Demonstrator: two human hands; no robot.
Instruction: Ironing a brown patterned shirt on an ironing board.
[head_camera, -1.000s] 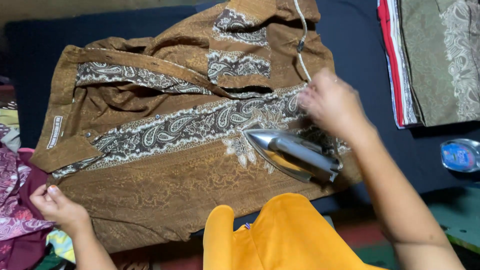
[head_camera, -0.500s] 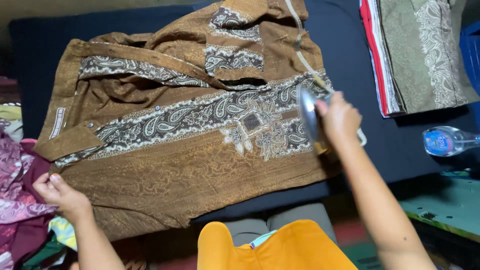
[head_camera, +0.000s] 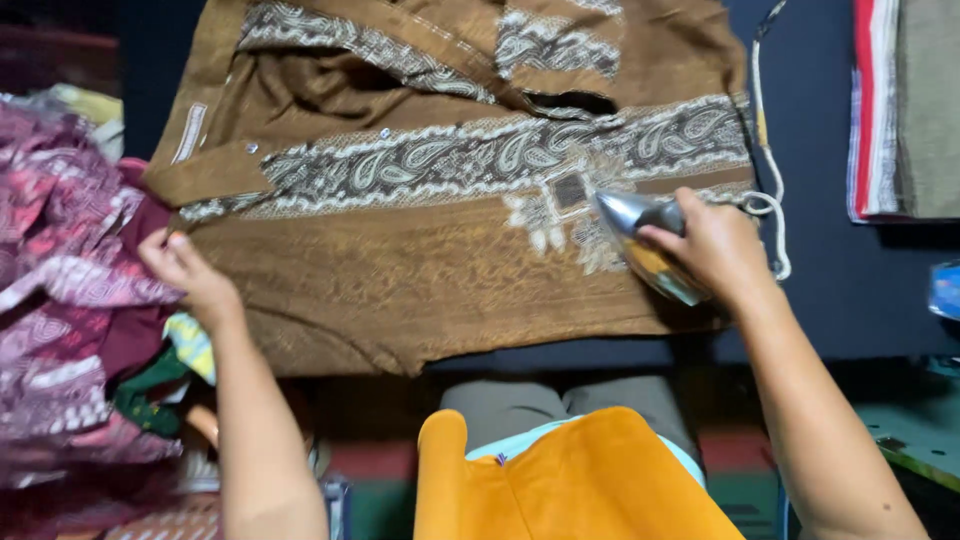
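While the right hand (head_camera: 712, 245) grips the iron (head_camera: 640, 240), its tip points left along the brown shirt (head_camera: 420, 270) spread across the dark board (head_camera: 840, 270). Far to the left, the left hand (head_camera: 185, 275) pinches the shirt's edge beside a pile of pink clothes (head_camera: 60, 280).

We see a matt brown cloth shirt (head_camera: 400, 270) with woven-looking paisley bands. The iron (head_camera: 640, 235) shines like polished metal, and its cord (head_camera: 765, 150) seems cloth-braided, though blurred.
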